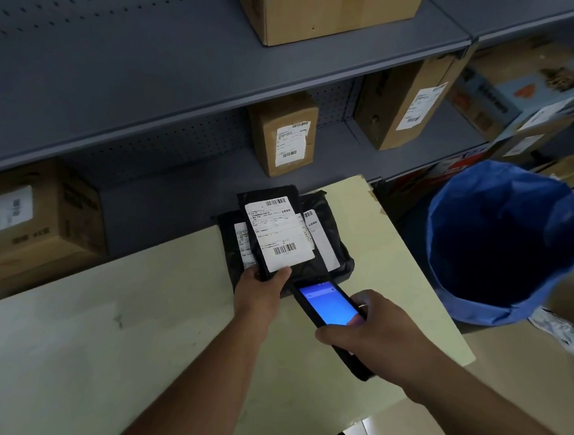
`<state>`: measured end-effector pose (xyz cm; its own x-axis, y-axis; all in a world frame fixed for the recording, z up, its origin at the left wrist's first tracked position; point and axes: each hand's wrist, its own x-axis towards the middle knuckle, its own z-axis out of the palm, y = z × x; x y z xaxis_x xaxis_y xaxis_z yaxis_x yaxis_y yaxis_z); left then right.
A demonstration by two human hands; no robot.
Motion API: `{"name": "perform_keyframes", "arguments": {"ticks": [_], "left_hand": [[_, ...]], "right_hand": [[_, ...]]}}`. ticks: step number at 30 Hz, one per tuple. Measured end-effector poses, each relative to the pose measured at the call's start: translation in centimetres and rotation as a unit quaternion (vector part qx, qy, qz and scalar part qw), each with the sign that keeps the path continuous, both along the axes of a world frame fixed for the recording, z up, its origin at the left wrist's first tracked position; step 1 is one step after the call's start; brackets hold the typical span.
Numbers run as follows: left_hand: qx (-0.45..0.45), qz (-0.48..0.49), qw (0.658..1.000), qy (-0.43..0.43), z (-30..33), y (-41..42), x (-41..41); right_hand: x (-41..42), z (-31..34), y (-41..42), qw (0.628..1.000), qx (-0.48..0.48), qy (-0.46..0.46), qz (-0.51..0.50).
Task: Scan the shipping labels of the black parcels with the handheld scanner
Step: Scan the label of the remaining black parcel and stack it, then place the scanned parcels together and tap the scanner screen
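Scanner (329,307) in right hand (376,333)

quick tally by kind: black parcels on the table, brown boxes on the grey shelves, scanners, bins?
Black parcels: 3, top one, one under it at left, one under it at right
Brown boxes on the shelves: 4 clearly shown; far-right stack too blurred to count
Handheld scanner: 1
Blue bin: 1
Total: 9

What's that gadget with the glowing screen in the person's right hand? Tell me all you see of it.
The handheld scanner is a slim black device, seemingly plastic, with a lit blue screen facing up. The right hand grips its lower half, fingers wrapped round it. It is held above the table, its top end pointing at the black parcel with the white label, very near its lower edge.
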<state>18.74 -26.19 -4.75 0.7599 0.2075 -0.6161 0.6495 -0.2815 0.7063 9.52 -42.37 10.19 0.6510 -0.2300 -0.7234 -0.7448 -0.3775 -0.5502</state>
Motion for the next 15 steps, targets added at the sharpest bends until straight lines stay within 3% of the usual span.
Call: {"name": "perform_keyframes", "arguments": {"ticks": [15], "left_hand": [[0.031, 0.031, 0.999, -0.018, 0.5, 8.5, -3.2]], "right_hand": [[-0.2, -0.1, 6.7, 0.998, -0.005, -0.005, 0.055]]}}
